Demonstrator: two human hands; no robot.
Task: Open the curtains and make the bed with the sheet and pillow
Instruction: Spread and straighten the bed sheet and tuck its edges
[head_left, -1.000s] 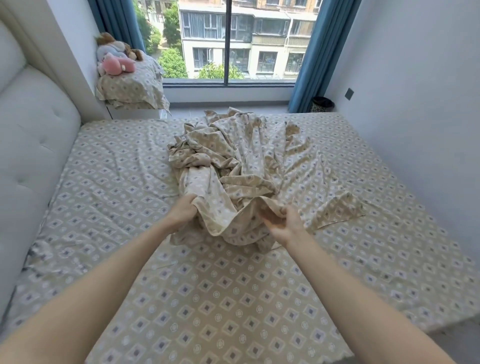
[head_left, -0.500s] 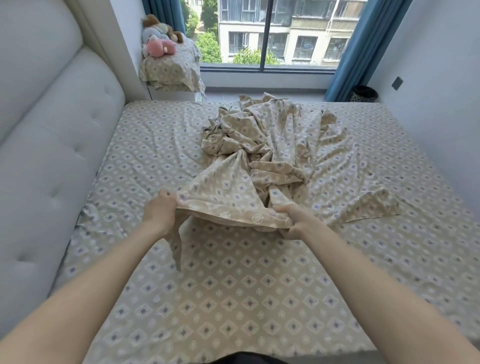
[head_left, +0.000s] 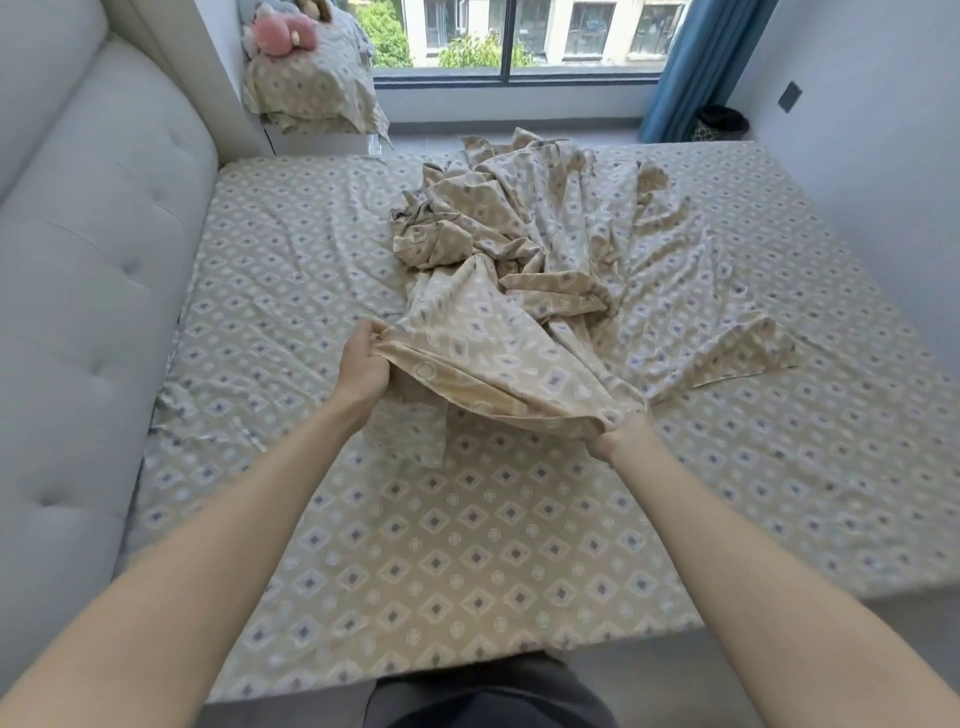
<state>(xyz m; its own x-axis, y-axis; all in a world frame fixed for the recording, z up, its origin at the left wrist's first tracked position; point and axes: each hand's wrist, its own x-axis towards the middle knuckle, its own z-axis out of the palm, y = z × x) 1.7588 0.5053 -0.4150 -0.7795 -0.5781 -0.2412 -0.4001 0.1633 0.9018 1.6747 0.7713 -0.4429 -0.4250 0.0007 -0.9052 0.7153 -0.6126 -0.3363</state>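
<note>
Curtains: the blue curtain (head_left: 685, 57) is drawn to the side of the window (head_left: 467, 31), so I judge this part done.
Sheet: the sheet (head_left: 498, 280) lies crumpled in the middle of the bed (head_left: 467, 561), not spread out; only its near edge is lifted.
Pillow: what looks like the pillow (head_left: 311, 88) is off the bed, near the window, with soft toys (head_left: 283, 36) on it.
Left hand: my left hand (head_left: 363, 364) is closed and grips the sheet edge.
Right hand: my right hand (head_left: 621, 436) is closed too and bunches the same edge.
Left to do: spread the sheet flat, then place the pillow.
</note>
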